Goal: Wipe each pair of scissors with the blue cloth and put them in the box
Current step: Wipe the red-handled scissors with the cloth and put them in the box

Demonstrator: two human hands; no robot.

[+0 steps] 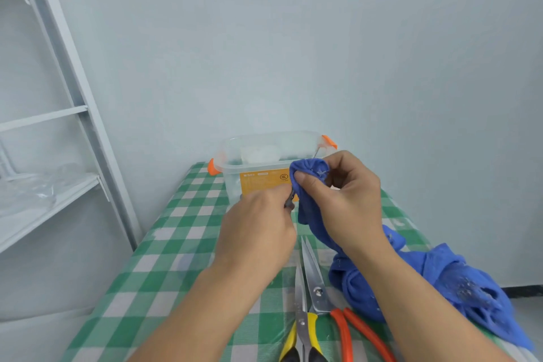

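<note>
Head view: the left hand grips the dark handle of the small scissors. At its 2 o'clock, the right hand pinches the blue cloth round the blades. The scissors' long axis points toward 1 o'clock, and the tip shows against the clear box. The box's whitish contents are unclear.
</note>
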